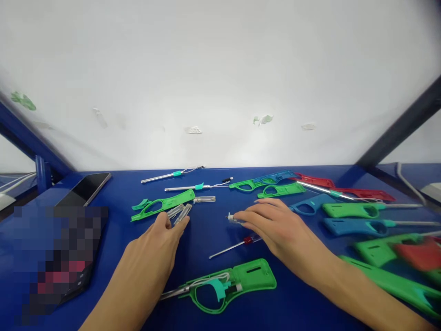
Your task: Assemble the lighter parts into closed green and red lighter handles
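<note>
My left hand (153, 243) is closed around clear plastic lighter fuel tanks (183, 214), at least two showing past the fingertips. Another clear tank (206, 199) lies just beyond them, beside a green lighter shell half (168, 202). My right hand (279, 223) pinches a clear fuel tank with a white valve end (232, 218), its rear part hidden by the fingers. Beneath that hand lies a screwdriver (229, 248) with a red collar. Nearest me is an open green lighter half (255, 279) holding a metal tube, wires and a teal trigger (218, 288).
Metal lighter tubes (160, 177) with wires lie at the back. Green, blue and red shell halves (363, 194) are at the back right, assembled lighters (347, 210) at the right. A phone (84, 189) and a dark, partly blurred item (82, 276) lie left. A white wall (220, 82) stands behind.
</note>
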A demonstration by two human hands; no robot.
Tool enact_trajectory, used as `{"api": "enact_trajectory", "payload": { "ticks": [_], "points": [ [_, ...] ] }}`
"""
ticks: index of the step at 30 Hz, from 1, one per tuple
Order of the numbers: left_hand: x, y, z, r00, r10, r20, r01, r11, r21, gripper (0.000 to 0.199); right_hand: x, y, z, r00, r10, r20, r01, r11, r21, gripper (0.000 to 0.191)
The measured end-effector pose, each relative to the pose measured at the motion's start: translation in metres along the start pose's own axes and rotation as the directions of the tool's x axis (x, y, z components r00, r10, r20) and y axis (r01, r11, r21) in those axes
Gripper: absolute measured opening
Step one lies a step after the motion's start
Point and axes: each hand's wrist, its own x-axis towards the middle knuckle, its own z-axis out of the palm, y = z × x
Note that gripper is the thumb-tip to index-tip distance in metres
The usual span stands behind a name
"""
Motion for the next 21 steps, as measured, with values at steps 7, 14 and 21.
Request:
{"api": "enact_trajectory", "payload": {
  "ticks": [7, 14, 21],
  "points": [
    [0.0, -0.004, 0.0, 0.999, 0.01, 0.038, -0.012, 0.999, 0.045, 0.05, -0.001, -0.004, -0.002, 0.999, -0.018, -0.032, 0.019, 0.999, 0.039, 0.051],
    [-0.012, -0.005, -0.004, 0.997, 0.074, 0.005, -0.074, 0.995, 0.074, 0.048, -0.001, -0.01, -0.003, 0.997, 0.005, -0.078, 0.002, 0.996, 0.094, 0.054],
    [-0.022, -0.002, -0.011, 0.989, 0.099, -0.106, -0.103, 0.994, -0.035, 0.041, -0.005, -0.015, -0.002, 0.998, 0.029, -0.055, -0.024, 0.996, 0.091, 0.05]
  ]
}}
